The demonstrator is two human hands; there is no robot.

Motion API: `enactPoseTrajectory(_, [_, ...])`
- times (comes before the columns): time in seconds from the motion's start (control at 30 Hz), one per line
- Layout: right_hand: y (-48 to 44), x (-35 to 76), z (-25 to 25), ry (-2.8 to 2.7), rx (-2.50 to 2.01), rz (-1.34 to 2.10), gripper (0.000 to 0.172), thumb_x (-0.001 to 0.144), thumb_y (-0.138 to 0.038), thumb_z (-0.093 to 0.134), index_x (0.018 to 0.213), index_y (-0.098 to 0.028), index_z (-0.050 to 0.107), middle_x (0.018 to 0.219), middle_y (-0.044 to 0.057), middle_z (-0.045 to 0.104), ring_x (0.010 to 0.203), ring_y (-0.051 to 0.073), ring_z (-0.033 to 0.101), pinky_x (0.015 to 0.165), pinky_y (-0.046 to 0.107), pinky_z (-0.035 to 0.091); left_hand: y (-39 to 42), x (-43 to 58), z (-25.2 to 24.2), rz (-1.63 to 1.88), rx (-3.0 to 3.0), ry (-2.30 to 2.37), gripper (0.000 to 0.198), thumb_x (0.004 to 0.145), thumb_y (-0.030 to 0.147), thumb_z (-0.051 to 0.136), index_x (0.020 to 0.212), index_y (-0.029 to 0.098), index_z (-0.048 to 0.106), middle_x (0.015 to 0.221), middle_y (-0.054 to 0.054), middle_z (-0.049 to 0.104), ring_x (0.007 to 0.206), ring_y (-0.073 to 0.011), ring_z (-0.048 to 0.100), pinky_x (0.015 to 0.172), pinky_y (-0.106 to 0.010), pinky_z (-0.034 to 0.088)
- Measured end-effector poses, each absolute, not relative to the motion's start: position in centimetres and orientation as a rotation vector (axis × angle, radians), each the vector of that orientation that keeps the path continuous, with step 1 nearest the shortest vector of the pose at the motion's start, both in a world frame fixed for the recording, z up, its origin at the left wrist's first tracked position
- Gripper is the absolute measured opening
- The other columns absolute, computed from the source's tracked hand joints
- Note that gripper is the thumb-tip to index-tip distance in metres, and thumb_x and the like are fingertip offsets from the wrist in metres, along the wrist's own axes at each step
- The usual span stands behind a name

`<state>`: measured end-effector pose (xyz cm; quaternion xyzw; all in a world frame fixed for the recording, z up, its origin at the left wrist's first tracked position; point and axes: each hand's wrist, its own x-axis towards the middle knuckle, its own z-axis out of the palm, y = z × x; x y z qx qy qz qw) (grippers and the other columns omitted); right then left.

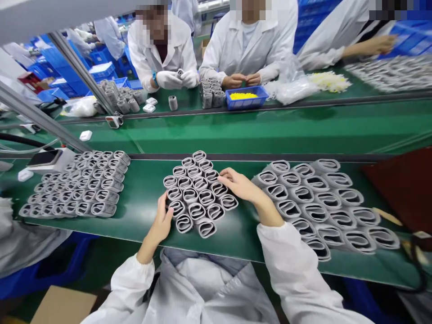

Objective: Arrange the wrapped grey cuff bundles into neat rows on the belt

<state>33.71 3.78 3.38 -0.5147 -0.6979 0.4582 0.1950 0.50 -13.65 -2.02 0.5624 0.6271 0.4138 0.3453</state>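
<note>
As our left hand (160, 221) and right hand (241, 185) lay open, grips apart, against the pile of gray loops (195, 194) on the counter (141, 220), a rough push could have knocked loops out of place.

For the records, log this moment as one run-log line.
Left hand: touching grey oval bands | Right hand: resting on bands | Surface: green belt

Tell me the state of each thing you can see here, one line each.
Left hand: cupped against the middle cluster's side.
Right hand: lying open on the middle cluster.
Middle cluster of grey loops: packed tightly, openings upward.
Right cluster of grey loops: packed in rows.
Blue crate: holding yellow parts.
</note>
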Motion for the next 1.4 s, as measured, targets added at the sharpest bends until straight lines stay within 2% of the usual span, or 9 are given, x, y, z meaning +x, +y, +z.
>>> enactPoseTrajectory(0.13, [1.3, 32.7, -1.5, -1.508, -1.248, 1.327, 0.090, 0.096, -0.082, 0.072, 0.162, -0.023, 0.053, 0.176, 0.022, 0.058, 0.163, 0.041, 0.059, 0.138, 0.065, 0.047, -12.9, 0.8, -1.4, 1.008, 1.306, 1.467, 0.108, 0.108, 0.080, 0.064, 0.190, 0.028, 0.018, 0.201, -0.016, 0.022, 0.189, -0.0388, 0.019, 0.156, -0.058, 0.014])
enactPoseTrajectory(0.23, [-0.4, 31.4, -3.5, -1.340, -1.153, 1.406, 0.100, 0.092, -0.079, 0.082, 0.172, -0.029, 0.047, 0.187, 0.016, 0.049, 0.174, 0.038, 0.048, 0.148, 0.060, 0.035, -11.8, 1.4, -0.7, 0.965, 1.249, 1.320, 0.128, 0.100, 0.078, 0.079, 0.193, 0.027, 0.007, 0.202, -0.017, 0.019, 0.188, -0.0418, 0.021, 0.155, -0.057, 0.019])
enactPoseTrajectory(0.47, [-0.7, 31.7, -4.8, -1.247, -1.153, 1.352, 0.125, 0.079, -0.071, 0.098, 0.182, -0.026, 0.042, 0.185, 0.020, 0.050, 0.168, 0.047, 0.054, 0.141, 0.067, 0.044, -8.9, 1.2, 0.0, 0.966, 1.289, 1.159, 0.143, 0.091, 0.070, 0.095, 0.194, 0.029, 0.005, 0.201, -0.016, 0.020, 0.187, -0.0448, 0.024, 0.155, -0.060, 0.024])
enactPoseTrajectory(0.7, [-0.8, 31.9, -4.6, -1.289, -1.128, 1.129, 0.121, 0.082, -0.062, 0.097, 0.183, -0.025, 0.043, 0.180, 0.021, 0.052, 0.163, 0.049, 0.058, 0.136, 0.072, 0.047, -6.7, 1.7, -1.3, 1.051, 1.392, 1.053, 0.135, 0.094, 0.070, 0.092, 0.194, 0.030, 0.010, 0.203, -0.013, 0.015, 0.189, -0.0423, 0.017, 0.156, -0.059, 0.016])
enactPoseTrajectory(0.9, [2.7, 30.9, -5.6, -1.192, -1.061, 1.024, 0.109, 0.069, -0.055, 0.100, 0.170, -0.043, 0.060, 0.175, 0.009, 0.059, 0.163, 0.049, 0.057, 0.138, 0.074, 0.044, -1.9, 1.4, -2.6, 1.152, 1.353, 0.973, 0.123, 0.096, 0.073, 0.086, 0.192, 0.030, 0.022, 0.202, -0.011, 0.021, 0.189, -0.0406, 0.021, 0.156, -0.058, 0.018])
enactPoseTrajectory(1.1, [10.9, 28.6, -5.6, -1.098, -0.953, 0.991, 0.105, 0.068, -0.055, 0.088, 0.166, -0.031, 0.060, 0.172, 0.013, 0.062, 0.166, 0.045, 0.055, 0.143, 0.071, 0.037, 6.6, 1.3, -2.9, 1.259, 1.323, 0.978, 0.113, 0.091, 0.069, 0.084, 0.184, 0.023, 0.041, 0.196, -0.014, 0.037, 0.187, -0.0406, 0.028, 0.156, -0.055, 0.019])
enactPoseTrajectory(1.27, [14.2, 29.1, -6.6, -1.044, -1.181, 0.970, 0.086, 0.089, -0.070, 0.071, 0.164, -0.028, 0.062, 0.172, 0.012, 0.063, 0.166, 0.040, 0.057, 0.145, 0.066, 0.036, 10.5, 1.5, -3.3, 1.357, 1.257, 1.139, 0.105, 0.102, 0.089, 0.055, 0.181, 0.024, 0.034, 0.191, -0.021, 0.043, 0.182, -0.0354, 0.041, 0.151, -0.055, 0.032])
enactPoseTrajectory(1.33, [12.7, 30.6, -7.4, -1.067, -1.216, 0.966, 0.094, 0.097, -0.084, 0.061, 0.170, -0.025, 0.055, 0.176, 0.017, 0.058, 0.169, 0.040, 0.054, 0.145, 0.066, 0.035, 9.2, 0.7, -3.6, 1.390, 1.264, 1.180, 0.117, 0.100, 0.101, 0.044, 0.183, 0.020, 0.026, 0.195, -0.024, 0.032, 0.184, -0.0375, 0.036, 0.152, -0.058, 0.027])
enactPoseTrajectory(1.4, [10.3, 32.2, -7.9, -1.228, -1.179, 0.989, 0.120, 0.090, -0.097, 0.066, 0.179, -0.020, 0.043, 0.182, 0.025, 0.050, 0.173, 0.045, 0.049, 0.145, 0.070, 0.034, 6.8, -0.7, -3.9, 1.299, 1.488, 1.226, 0.141, 0.085, 0.112, 0.056, 0.184, 0.018, 0.023, 0.195, -0.029, 0.026, 0.185, -0.0443, 0.032, 0.152, -0.063, 0.024])
